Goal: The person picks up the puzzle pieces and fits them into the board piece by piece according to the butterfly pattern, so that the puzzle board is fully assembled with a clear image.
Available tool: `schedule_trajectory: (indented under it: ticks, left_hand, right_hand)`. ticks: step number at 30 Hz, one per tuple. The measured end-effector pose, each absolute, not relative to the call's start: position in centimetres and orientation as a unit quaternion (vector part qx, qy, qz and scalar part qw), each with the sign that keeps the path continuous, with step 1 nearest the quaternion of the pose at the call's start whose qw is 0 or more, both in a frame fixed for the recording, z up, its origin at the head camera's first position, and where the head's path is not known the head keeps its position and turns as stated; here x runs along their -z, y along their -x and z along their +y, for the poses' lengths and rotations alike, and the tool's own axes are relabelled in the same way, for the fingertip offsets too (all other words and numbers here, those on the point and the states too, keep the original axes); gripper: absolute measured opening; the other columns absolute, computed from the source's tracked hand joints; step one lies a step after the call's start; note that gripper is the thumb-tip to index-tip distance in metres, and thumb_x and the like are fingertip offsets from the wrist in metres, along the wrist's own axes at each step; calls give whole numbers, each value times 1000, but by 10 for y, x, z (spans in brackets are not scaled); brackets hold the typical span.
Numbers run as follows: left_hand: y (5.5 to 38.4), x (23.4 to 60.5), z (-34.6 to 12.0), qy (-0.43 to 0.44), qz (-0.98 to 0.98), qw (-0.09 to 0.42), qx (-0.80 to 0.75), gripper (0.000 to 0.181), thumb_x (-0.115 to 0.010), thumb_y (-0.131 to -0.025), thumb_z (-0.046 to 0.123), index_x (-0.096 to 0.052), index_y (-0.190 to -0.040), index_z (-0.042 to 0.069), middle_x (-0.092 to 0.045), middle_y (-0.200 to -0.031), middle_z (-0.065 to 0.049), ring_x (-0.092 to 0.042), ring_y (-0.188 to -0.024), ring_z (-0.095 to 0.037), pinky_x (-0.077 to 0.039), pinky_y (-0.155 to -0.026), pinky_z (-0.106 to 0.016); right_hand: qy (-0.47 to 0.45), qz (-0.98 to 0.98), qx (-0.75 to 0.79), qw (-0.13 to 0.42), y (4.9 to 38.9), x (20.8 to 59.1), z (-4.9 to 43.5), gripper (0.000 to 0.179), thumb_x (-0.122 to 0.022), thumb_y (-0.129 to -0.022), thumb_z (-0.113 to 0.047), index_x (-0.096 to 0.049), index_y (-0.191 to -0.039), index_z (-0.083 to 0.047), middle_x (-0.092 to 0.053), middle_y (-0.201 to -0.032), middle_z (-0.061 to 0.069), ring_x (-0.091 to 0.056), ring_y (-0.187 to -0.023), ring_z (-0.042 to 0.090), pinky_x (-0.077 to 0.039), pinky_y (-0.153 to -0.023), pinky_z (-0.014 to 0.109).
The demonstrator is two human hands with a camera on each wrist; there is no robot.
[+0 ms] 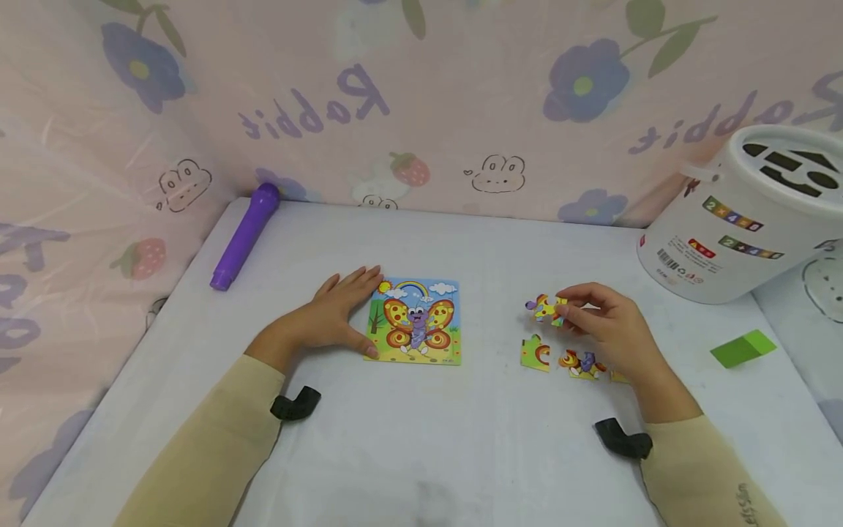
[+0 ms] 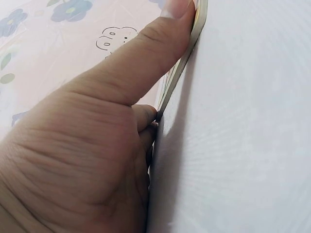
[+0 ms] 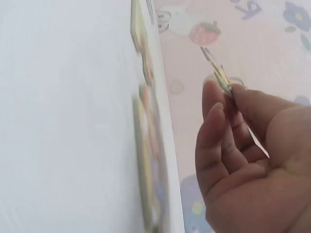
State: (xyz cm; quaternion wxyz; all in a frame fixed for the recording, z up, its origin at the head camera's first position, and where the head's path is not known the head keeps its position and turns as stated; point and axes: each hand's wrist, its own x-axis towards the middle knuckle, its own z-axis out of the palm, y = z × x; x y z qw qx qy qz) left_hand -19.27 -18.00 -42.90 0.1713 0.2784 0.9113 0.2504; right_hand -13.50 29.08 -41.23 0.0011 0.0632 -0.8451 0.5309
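A square butterfly puzzle board (image 1: 417,322) lies flat on the white table in the head view. My left hand (image 1: 336,311) rests along its left side, the thumb touching the lower left corner and the straight fingers near the upper left. Seen from the left wrist, the thumb (image 2: 146,53) lies against the board's edge. To the right, my right hand (image 1: 609,326) pinches a colourful puzzle piece (image 1: 543,309) between thumb and fingers, above the table. Below that hand lie a green corner piece (image 1: 529,353), a piece with orange and purple (image 1: 582,363) and a partly hidden yellow piece (image 1: 619,377).
A purple microphone-shaped tube (image 1: 244,238) lies at the back left. At the back right stands a large white bucket (image 1: 718,234) with shaped holes in its lid. A folded green paper (image 1: 743,349) lies near the right edge. Printed sheeting (image 1: 435,132) hangs behind the table.
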Motion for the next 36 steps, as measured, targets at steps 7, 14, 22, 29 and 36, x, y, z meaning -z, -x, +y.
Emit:
schedule_trajectory:
  ticks: [7, 14, 22, 29, 36]
  left_hand:
    - [194, 430, -180, -284, 910, 170, -252, 140, -95, -73, 65, -16, -175, 9, -4, -182, -1, 5, -166, -24, 12, -129, -53]
    - [193, 427, -178, -280, 912, 171, -247, 140, -95, -74, 63, -15, -175, 9, -4, -182, 0, 5, -166, -24, 12, -129, -53]
    - [193, 429, -178, -281, 912, 167, -247, 139, -96, -74, 61, -17, -175, 8, -5, -182, -1, 4, -166, -24, 11, -129, -55]
    - [194, 431, -180, -284, 912, 162, -247, 140, -97, -73, 61, -17, -175, 8, -6, -182, -1, 4, -166, -24, 11, -129, -55]
    - [194, 430, -179, -287, 911, 161, -250, 140, -97, -73, 61, -18, -175, 7, -7, -182, -2, 3, -166, -25, 11, -129, -55]
  right_hand:
    - [-82, -813, -576, -26, 136, 416, 256, 28, -74, -106, -9, -69, -128, 7, -65, -102, 16, -73, -81, 21, -62, -73, 27]
    - [-97, -809, -578, -55, 138, 425, 226, 23, -75, -105, -8, -73, -125, 3, -68, -100, 18, -70, -81, 25, -58, -64, 27]
    - [-124, -813, -566, -59, 145, 433, 186, 18, -72, -106, -6, -76, -122, -1, -71, -91, 11, -67, -79, 27, -54, -62, 27]
    - [-117, -807, -574, -77, 151, 431, 156, 20, -68, -107, -4, -76, -125, 0, -72, -94, 11, -70, -80, 27, -58, -66, 28]
    - [-109, -813, -566, -81, 156, 434, 144, 24, -67, -106, -4, -76, -128, 1, -72, -100, 11, -71, -82, 24, -61, -71, 30]
